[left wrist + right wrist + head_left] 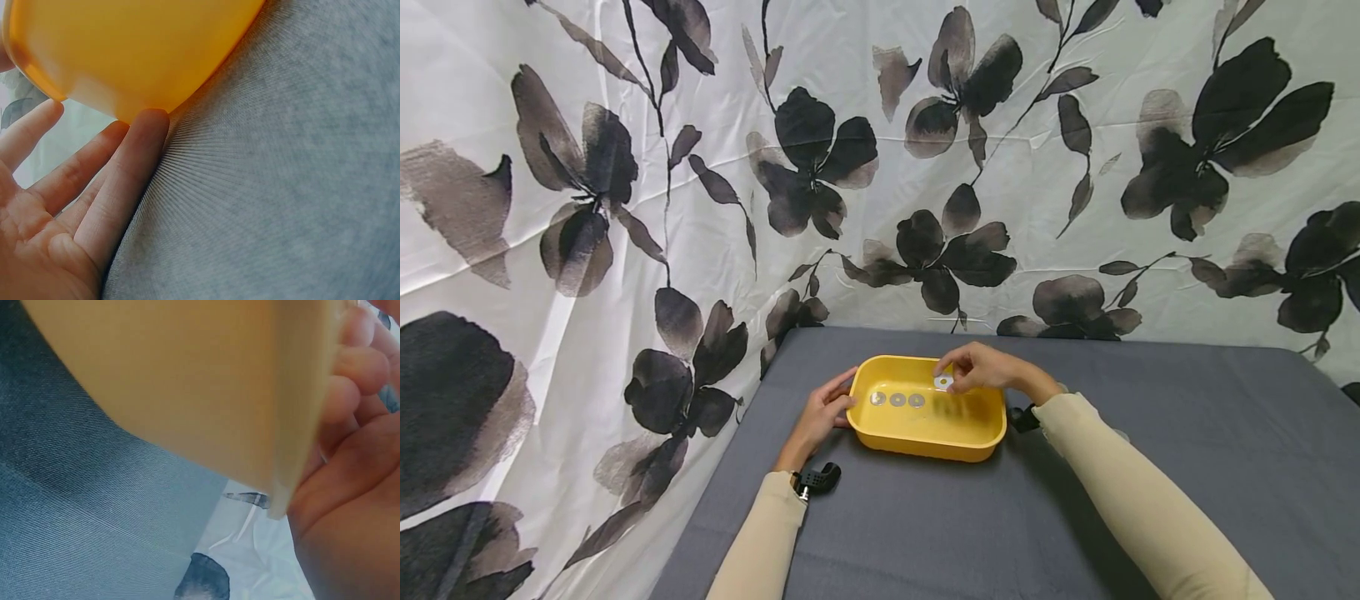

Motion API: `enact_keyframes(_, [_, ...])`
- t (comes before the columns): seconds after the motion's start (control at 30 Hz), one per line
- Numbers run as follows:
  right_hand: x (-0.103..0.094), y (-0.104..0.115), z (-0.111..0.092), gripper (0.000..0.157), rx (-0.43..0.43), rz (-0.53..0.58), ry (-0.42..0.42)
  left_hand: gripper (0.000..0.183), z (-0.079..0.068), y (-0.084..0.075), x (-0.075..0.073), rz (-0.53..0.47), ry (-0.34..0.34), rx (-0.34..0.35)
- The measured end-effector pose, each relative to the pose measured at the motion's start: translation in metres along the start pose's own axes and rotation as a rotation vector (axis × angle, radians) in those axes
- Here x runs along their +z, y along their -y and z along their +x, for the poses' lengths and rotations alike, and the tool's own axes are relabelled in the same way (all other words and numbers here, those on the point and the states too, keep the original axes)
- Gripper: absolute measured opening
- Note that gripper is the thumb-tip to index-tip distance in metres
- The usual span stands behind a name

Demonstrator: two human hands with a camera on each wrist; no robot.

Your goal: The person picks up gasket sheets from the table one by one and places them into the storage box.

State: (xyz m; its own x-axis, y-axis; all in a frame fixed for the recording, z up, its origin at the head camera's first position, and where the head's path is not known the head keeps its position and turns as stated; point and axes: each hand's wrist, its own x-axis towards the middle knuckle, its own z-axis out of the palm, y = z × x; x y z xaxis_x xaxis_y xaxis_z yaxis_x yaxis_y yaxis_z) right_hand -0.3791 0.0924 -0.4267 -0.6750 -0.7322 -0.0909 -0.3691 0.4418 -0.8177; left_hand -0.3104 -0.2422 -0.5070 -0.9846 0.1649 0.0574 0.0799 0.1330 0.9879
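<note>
A yellow rectangular bin [925, 446] with rounded corners stands on the grey cloth. Three flat metal washers [912, 404] lie in a row in its left half. The right hand [981, 367] reaches over the back rim and pinches another washer [937, 387] between thumb and fingers, above the bin's floor. At the bin's left end, the left hand [824, 411] rests its fingers against the outer wall. In the left wrist view those fingers [122, 181] are fairly straight, tips on the yellow wall. From the right wrist, the bin's wall hides the washer.
Grey cloth [880, 533] covers the table around the bin. A white floral sheet [850, 275] hangs behind and to the left. Dark wrist devices, one a wrist camera [820, 478] on the left, sit close beside the bin and cloth.
</note>
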Motion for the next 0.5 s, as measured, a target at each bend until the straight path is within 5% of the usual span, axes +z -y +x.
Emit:
enact_keyframes(0.3, [0.004,-0.001,0.001,0.036,-0.036,-0.021,-0.053,0.051,0.002,-0.001,-0.001,0.001,0.023,-0.012])
enact_keyframes(0.5, [0.008,-0.004,0.003,0.037,-0.023,-0.015,-0.102,0.056,-0.009,-0.026,0.000,-0.005,0.091,-0.034])
